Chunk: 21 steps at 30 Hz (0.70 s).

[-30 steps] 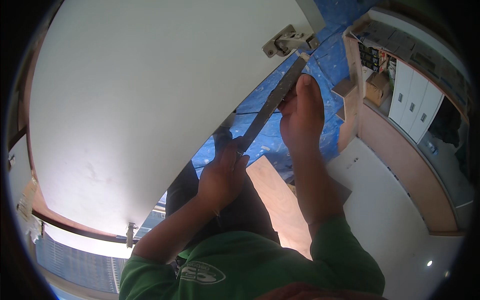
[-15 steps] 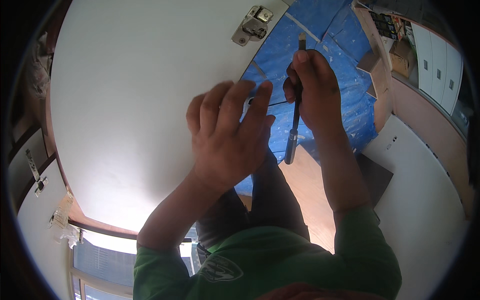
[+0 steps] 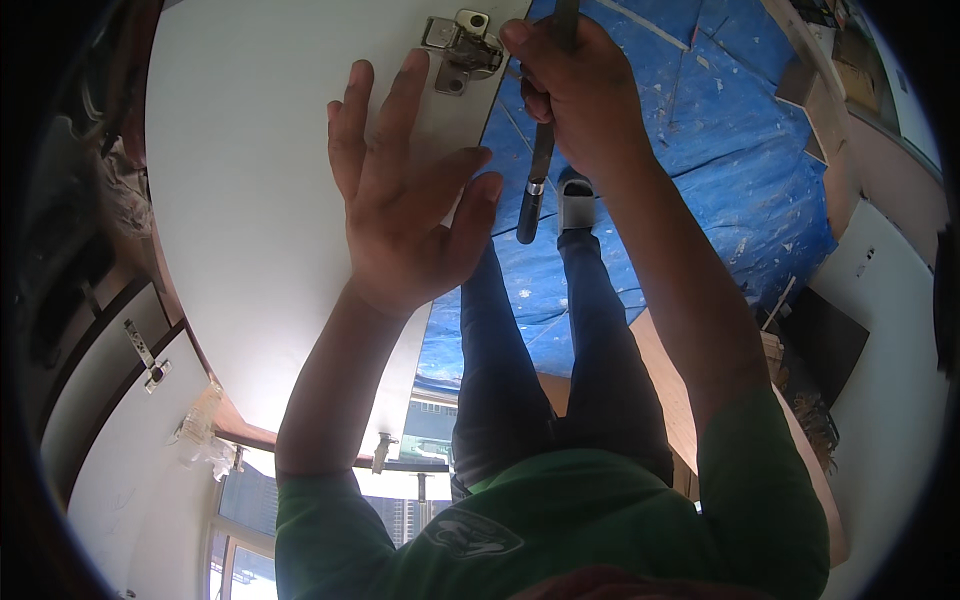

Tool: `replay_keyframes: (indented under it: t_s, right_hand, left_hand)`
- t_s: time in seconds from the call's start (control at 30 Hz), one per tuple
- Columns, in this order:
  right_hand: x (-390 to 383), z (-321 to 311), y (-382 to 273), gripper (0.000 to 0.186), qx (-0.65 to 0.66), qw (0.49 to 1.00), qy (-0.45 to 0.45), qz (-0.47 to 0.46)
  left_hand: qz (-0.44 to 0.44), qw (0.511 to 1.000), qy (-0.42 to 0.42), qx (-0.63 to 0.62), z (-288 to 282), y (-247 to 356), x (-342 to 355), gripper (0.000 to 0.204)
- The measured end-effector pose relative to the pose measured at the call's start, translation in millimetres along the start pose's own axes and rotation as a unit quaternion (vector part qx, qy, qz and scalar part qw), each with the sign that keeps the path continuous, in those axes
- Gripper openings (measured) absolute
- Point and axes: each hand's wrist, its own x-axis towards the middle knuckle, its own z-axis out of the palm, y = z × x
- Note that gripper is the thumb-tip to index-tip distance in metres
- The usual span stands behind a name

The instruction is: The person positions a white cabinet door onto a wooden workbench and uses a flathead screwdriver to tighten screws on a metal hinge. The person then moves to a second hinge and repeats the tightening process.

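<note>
My right hand [image 3: 590, 85] is closed around a long, slim dark hand tool [image 3: 541, 165] with a shiny collar near its rounded lower end. The tool's top runs out of view, beside the edge of a large white panel [image 3: 250, 200]. Above that panel my left hand [image 3: 405, 210] hovers with two fingers stretched out, and its forefinger and thumb bent toward each other. Nothing shows between them. Just beyond the left fingertips, a metal cabinet hinge [image 3: 467, 52] sits at the panel's edge.
A paint-flecked blue sheet [image 3: 700, 160] covers the floor, where my slippered foot [image 3: 577, 205] stands. White doors with hinges [image 3: 150, 400] lean at the left. A pale wooden board [image 3: 660, 350], a dark board [image 3: 825, 340] and another white panel [image 3: 890, 370] are at the right.
My right hand has moved up and left with the tool, closer to the hinge. My left hand has moved left and its fingers have spread. The whole view has shifted, revealing more of my legs.
</note>
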Motion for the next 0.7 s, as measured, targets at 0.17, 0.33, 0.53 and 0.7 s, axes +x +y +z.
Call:
replay_keyframes:
  t_s: [0.17, 0.33, 0.53, 0.7]
  right_hand:
    - [-35, 2, 35, 0.039, -0.102, 0.994, -0.009, -0.043]
    - [-56, -6, 2, 0.041, -0.088, 0.991, -0.026, 0.094]
    - [-50, 5, -38, 0.040, -0.173, 0.980, -0.023, 0.092]
    - [-51, 14, -34, 0.039, -0.250, 0.962, -0.013, 0.112]
  left_hand:
    - [-0.093, 0.949, 0.165, -0.251, 5, -27, 10, 0.027]
    - [-0.241, 0.833, 0.403, -0.293, 7, -54, 88, 0.021]
    - [-0.242, 0.817, 0.421, -0.312, 9, -52, 100, 0.024]
    - [-0.273, 0.772, 0.403, -0.409, 12, -54, 106, 0.025]
